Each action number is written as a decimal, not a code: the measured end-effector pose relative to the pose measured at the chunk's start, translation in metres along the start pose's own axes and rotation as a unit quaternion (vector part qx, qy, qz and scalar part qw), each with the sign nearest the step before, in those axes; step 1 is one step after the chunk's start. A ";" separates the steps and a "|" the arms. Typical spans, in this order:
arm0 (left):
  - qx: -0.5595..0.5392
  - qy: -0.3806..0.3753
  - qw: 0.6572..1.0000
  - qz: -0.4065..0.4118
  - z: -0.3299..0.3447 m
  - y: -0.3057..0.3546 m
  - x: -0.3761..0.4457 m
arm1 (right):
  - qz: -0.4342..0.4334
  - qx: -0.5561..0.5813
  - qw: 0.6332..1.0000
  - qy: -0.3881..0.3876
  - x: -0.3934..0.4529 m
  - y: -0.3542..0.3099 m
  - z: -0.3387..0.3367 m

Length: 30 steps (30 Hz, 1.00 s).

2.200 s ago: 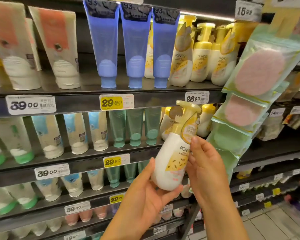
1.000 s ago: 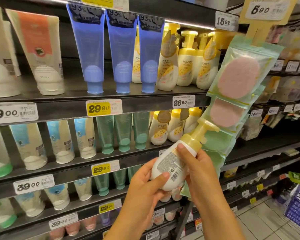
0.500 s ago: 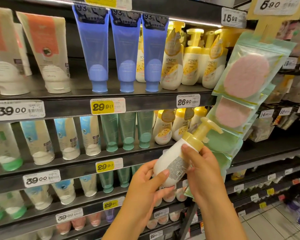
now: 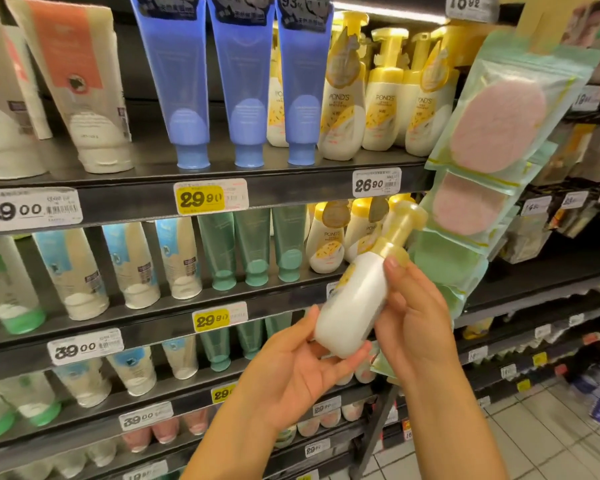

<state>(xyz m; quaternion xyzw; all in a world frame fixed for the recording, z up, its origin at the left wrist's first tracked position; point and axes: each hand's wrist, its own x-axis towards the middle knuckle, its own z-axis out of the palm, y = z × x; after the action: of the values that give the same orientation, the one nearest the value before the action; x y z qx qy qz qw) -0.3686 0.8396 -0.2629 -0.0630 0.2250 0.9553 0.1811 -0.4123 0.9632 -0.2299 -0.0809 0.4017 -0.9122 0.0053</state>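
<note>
A white pump bottle (image 4: 354, 306) with a yellow collar and pump head is held tilted, its top leaning up and to the right. Its base is cradled in the left hand (image 4: 291, 368), its shoulder gripped by the right hand (image 4: 413, 317). Only a sliver of yellow label is seen at its left edge.

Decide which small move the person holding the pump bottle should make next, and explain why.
Probably twist the pump bottle a little between the hands, so its printed front faces the person. A plain white side shows, yellow print only at its left edge. The left hand cups the base and the right hand grips near the collar, so rolling looks easy.
</note>
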 end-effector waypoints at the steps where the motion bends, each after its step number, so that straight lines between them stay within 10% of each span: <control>1: 0.010 -0.015 1.000 0.001 -0.001 0.001 -0.001 | 0.006 0.011 1.000 0.001 0.001 0.000 0.001; 14: 0.194 0.024 0.960 0.203 -0.007 0.000 0.008 | 0.001 -0.022 0.998 0.053 0.002 0.018 -0.003; 30: 0.562 0.080 0.678 0.466 -0.016 0.005 -0.014 | 0.034 0.047 0.998 0.019 -0.016 0.032 0.015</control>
<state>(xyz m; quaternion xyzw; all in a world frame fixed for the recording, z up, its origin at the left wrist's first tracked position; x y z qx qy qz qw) -0.3569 0.8234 -0.2724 0.0875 0.7335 0.6009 -0.3053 -0.3962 0.9319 -0.2461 -0.0496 0.3607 -0.9308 0.0320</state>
